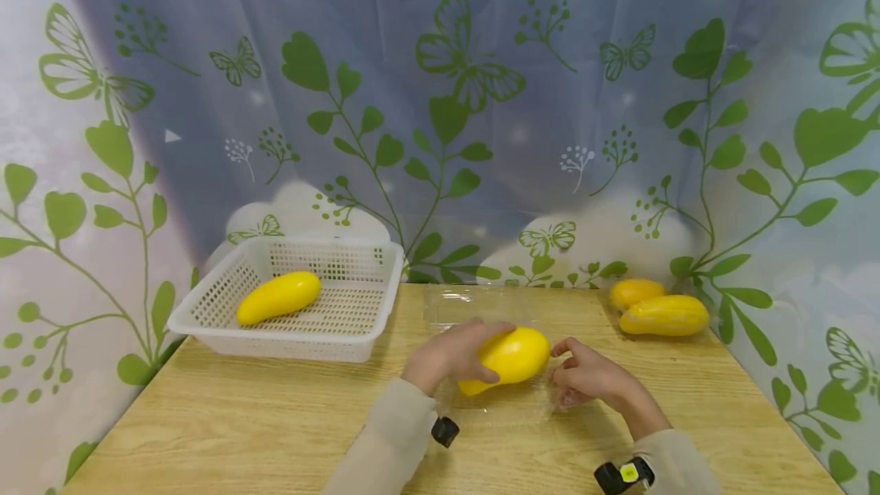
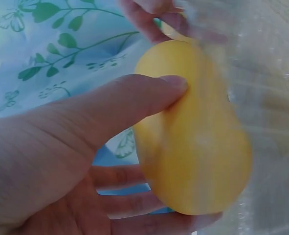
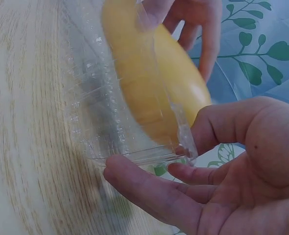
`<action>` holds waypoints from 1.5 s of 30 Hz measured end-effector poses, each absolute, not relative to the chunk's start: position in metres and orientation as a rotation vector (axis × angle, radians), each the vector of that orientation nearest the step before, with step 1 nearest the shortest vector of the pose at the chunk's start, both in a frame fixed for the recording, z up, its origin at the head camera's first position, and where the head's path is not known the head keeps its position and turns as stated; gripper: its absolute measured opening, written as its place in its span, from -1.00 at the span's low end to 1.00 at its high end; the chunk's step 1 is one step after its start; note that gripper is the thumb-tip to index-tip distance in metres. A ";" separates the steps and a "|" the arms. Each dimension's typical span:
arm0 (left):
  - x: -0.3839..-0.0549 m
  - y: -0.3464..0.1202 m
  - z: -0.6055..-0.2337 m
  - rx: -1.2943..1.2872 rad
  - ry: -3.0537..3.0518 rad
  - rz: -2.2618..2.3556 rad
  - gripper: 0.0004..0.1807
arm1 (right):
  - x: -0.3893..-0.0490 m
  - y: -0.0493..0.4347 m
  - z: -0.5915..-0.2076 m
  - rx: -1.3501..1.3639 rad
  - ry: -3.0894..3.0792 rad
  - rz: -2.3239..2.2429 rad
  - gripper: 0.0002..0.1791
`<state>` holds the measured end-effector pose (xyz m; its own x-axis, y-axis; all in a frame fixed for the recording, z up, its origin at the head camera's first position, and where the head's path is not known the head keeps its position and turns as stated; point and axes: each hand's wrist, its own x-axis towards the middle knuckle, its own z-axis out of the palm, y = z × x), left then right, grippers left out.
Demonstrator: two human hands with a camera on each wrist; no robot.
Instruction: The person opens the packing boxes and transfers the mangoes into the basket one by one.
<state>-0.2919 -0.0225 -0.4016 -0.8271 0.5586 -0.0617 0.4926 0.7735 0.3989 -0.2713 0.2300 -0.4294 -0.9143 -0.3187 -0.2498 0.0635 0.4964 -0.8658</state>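
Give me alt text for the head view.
Left hand grips a yellow squash at a clear plastic container, the right hand holding its edge. Another squash lies in a white basket; two more squashes sit far right.

1. Head view: the bare left hand (image 1: 455, 354) hides the ten o'clock side of the smooth, bulbous yellow squash (image 1: 519, 354).
2. Toward four o'clock, a streaked yellow squash (image 1: 664, 316) partly hides a plump orange-yellow squash (image 1: 634, 292).
3. Left wrist view: the bare right hand (image 2: 146, 18) is cut off at twelve o'clock; the clear plastic box (image 2: 269, 112) blurs at three.
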 end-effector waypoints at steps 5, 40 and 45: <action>-0.288 -0.026 -0.392 0.822 2.800 0.554 -0.10 | -0.271 0.228 -0.428 -0.197 2.358 -1.394 -0.42; -0.275 -0.040 -0.363 0.909 2.813 0.605 -0.13 | -0.271 0.230 -0.430 -0.182 2.392 -1.374 -0.38; -0.273 -0.042 -0.360 0.914 2.811 0.615 -0.12 | -0.272 0.229 -0.429 -0.178 2.380 -1.376 -0.38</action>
